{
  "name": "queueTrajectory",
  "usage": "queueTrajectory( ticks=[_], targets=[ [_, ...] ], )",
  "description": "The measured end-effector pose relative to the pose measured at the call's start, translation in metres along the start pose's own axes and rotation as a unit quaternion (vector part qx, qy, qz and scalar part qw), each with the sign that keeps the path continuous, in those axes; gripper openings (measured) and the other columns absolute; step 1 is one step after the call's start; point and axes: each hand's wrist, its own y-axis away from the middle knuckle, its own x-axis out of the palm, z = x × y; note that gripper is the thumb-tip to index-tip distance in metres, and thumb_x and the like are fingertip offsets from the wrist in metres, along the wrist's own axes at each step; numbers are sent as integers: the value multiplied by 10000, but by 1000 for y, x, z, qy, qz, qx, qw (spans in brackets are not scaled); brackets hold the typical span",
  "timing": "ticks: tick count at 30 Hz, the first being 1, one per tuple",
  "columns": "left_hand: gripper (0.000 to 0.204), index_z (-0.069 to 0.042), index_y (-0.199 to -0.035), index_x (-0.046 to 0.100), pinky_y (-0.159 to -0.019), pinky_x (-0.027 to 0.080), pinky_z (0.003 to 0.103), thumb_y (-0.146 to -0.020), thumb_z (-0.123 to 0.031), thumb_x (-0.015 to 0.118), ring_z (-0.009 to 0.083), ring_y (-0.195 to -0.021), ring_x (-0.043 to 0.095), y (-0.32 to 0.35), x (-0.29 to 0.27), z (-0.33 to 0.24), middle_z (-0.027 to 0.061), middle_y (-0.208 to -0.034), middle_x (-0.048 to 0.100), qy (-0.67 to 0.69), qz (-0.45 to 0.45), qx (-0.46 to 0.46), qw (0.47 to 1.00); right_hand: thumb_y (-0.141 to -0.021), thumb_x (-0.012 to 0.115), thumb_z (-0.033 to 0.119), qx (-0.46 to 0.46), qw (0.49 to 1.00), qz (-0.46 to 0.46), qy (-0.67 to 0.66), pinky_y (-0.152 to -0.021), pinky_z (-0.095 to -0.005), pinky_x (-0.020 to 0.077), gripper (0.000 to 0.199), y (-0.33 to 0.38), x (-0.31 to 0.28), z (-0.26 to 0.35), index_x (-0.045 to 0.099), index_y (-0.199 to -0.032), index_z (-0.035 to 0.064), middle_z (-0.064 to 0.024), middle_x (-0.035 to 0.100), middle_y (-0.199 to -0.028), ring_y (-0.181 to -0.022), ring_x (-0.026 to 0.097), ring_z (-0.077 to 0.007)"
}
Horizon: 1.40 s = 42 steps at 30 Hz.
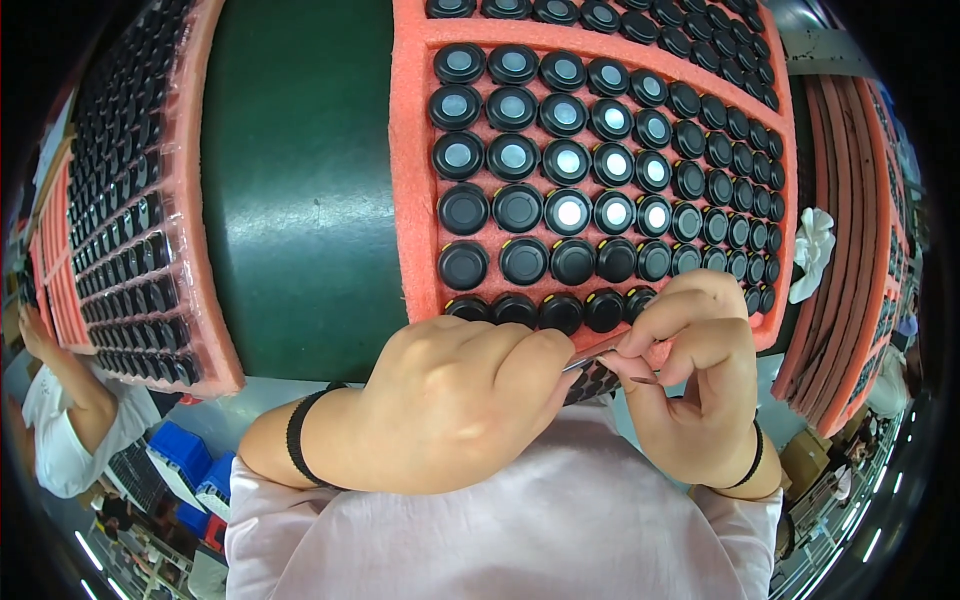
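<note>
slim silver metal tool, maybe tweezers, sits in the gap between the two hands, just off the near edge of the pink foam tray. long axis runs roughly left-right, right end a bit higher in view. left hand is clenched on the tool's left end, back of hand up, most of the shaft hidden in the fist. right hand has thumb and forefinger drawn together at the tool's right end; can't tell if they pinch the tool itself or some small bit at its tip. key relation, as i judge it: tool tip to right fingertips, basically meeting, so the right hand is the nearer one to that tip. right hand is also nearer the tray, its curled fingers covering part of the near rows. black round plastic parts of the closest row lie just beyond the tool, tops plain black; farther rows at left carry silver-grey round discs, well apart from both grips.
</note>
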Motion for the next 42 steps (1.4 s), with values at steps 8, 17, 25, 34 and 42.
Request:
queueTrajectory(
  ticks=[8,17,25,34,42],
  targets=[
    [223,-19,-899,633,-465,492,366,-789,-97,811,247,-515,615,1,5,2,72,-657,602,29,-32,-21,999,-764,784,-148,-39,999,-21,32,-841,-391,434,519,2,7,1,403,-972,137,-34,654,-957,-909,539,-248],
    [329,-8,-998,682,-478,505,316,-740,-62,879,215,-550,669,1,-1,3,72,-730,702,7,-23,-10,1000,-713,829,-76,-25,992,-120,13,-807,-389,390,443,3,19,-2,482,-891,135,4,686,-915,-891,590,-241],
    [387,-4,-1012,690,-489,504,318,-697,-87,898,211,-578,669,-1,1,2,71,-756,707,-57,-50,21,997,-750,832,-70,-9,994,-102,40,-837,-401,413,465,8,15,3,454,-927,135,-25,699,-947,-927,595,-240],
    [407,14,-1037,700,-490,502,317,-699,-96,897,204,-596,671,-1,3,0,74,-770,709,-88,-51,36,994,-787,833,-88,-12,992,-99,72,-853,-393,450,515,12,14,6,395,-963,117,-100,713,-988,-949,582,-252],
    [398,28,-1035,719,-476,473,306,-701,-101,891,191,-587,653,-5,1,-1,64,-747,684,-109,-38,65,991,-717,861,-38,9,985,-161,66,-839,-382,399,455,12,19,3,452,-718,161,7,733,-954,-913,615,-229]
  ],
)
